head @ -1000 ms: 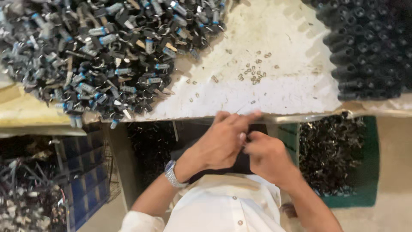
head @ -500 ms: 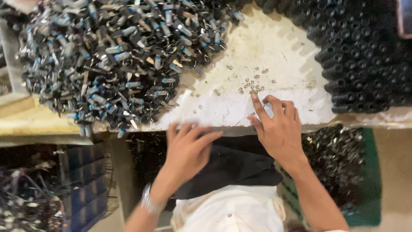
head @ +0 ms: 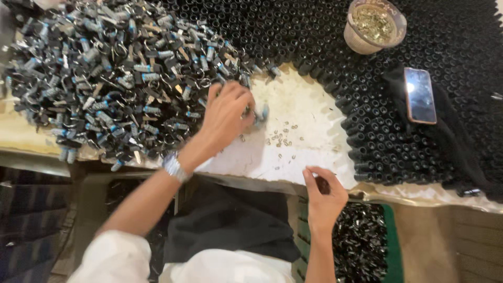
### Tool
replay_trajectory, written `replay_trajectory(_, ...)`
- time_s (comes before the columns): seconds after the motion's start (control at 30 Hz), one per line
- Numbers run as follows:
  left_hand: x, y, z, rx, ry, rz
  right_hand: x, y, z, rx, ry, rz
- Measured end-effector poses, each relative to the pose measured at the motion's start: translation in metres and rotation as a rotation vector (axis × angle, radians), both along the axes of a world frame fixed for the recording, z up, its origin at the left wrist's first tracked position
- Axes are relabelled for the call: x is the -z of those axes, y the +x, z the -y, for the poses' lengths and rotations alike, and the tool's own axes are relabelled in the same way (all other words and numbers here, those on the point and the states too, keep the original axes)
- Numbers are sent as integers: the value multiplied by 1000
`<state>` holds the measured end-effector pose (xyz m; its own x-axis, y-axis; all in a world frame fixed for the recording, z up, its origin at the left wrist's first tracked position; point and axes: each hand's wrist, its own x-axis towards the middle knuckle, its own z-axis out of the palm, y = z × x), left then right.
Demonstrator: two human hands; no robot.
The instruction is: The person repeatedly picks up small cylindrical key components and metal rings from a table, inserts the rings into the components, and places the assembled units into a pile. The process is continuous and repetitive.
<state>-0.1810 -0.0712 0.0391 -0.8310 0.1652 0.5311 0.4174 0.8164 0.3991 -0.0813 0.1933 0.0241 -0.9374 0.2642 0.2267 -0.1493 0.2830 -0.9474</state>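
While left hand (head: 226,112) grips keyring pile (head: 105,73) | right hand (head: 324,196) pinches black part (head: 323,185)

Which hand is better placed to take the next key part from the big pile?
The left hand: it already touches the edge of the key pile. The right hand is at the table edge, away from the pile.

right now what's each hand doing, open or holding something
Left hand: curled at the edge of the key pile, fingers on a blue-tipped piece; grip cannot be told.
Right hand: pinched shut on a small dark part.
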Motion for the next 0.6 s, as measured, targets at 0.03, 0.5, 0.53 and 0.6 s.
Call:
replay_trajectory(0.03, 0, 10, -4, -14, 65, 24, 3, 2, 1, -16, -107, 22)
replay_trajectory(0.5, -11, 83, 29, 62, -69, 207, -1, 30, 10, -85, -71, 68)
replay_trajectory(0.53, -14, 84, 33, 80, -176, 170, 0, 32, 10, -93, -94, 80)
replay_trajectory(0.6, -18, 80, 36, 126, -384, 88, 3, 36, 14, -104, -137, 101)
